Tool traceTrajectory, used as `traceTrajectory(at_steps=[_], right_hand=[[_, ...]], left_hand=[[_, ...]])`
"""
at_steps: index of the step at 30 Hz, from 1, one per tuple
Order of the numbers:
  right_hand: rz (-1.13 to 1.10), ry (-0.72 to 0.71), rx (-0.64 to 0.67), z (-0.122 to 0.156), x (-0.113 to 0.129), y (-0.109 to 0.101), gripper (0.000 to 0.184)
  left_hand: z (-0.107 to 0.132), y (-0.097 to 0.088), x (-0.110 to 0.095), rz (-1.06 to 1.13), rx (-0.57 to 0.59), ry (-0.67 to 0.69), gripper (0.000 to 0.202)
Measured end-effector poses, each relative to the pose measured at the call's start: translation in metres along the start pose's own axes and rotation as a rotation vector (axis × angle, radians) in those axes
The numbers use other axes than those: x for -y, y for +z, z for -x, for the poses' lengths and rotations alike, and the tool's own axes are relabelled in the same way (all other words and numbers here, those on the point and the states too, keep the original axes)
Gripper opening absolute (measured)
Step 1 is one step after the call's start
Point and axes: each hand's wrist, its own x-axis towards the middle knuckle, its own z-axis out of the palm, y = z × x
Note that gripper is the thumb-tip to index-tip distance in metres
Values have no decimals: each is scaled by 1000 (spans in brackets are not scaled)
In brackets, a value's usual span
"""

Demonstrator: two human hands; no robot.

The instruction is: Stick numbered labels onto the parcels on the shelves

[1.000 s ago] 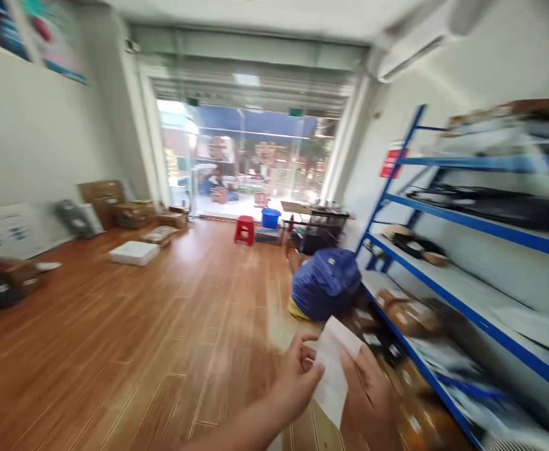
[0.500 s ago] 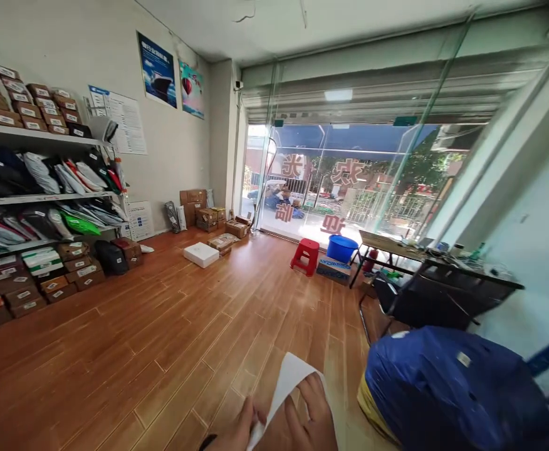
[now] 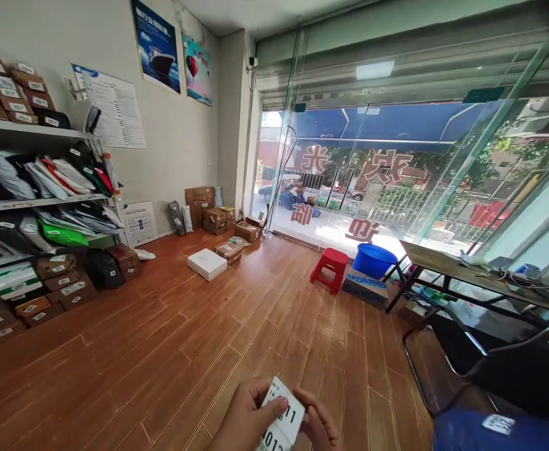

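Observation:
Low in the head view, a white strip of number labels (image 3: 289, 418) printed with black digits is held between both hands. My left hand (image 3: 245, 416) is closed on it, the thumb pressed flat across the printed face. My right hand (image 3: 320, 425) curls around the strip's right edge, its fingers bent and partly behind the paper. The lower end of the strip runs out of the picture.
Shelves (image 3: 44, 203) with bagged parcels and boxes line the left wall. A white box (image 3: 207, 263) lies on the wooden floor. A red stool (image 3: 329, 269), a blue tub (image 3: 374, 260) and a desk (image 3: 472, 272) stand right. A black chair (image 3: 504, 369) and blue bag (image 3: 495, 432) are nearer.
My view has moved forward, with the stool and desk looking larger. The label strip has turned from its blank side to its printed side, and my left thumb now lies across it.

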Motion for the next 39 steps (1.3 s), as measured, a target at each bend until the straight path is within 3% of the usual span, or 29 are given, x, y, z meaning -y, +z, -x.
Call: traceTrajectory(at_steps=[5, 9, 11, 16, 19, 27, 30, 32, 35, 39], right_hand=[[67, -89, 61, -95, 38, 18, 36], [66, -167, -52, -203, 43, 33, 33], [60, -177, -50, -258, 45, 44, 33], [69, -67, 153, -384, 59, 86, 34], [88, 4, 235, -455, 61, 120, 37], [117, 58, 269, -656, 25, 216, 38], [119, 82, 243, -726, 16, 251, 39], [130, 95, 239, -769, 13, 270, 40], [176, 104, 263, -829, 5, 285, 39], [198, 186, 298, -915, -28, 288, 37]], left_hand=[[-105, -6, -31, -17, 35, 84, 43], [-199, -31, -48, 27, 45, 55, 39], [-245, -50, -56, 77, -16, 29, 45], [-342, -107, -79, 60, -333, 128, 36], [-396, -144, -94, 101, -450, 152, 36], [-573, -268, -123, 287, -475, 103, 42], [-639, -312, -145, 337, -433, 4, 68], [-678, -334, -159, 318, -381, -82, 66], [-733, -361, -167, 264, -368, -126, 56], [-810, -397, -154, 7, -420, -89, 47]])
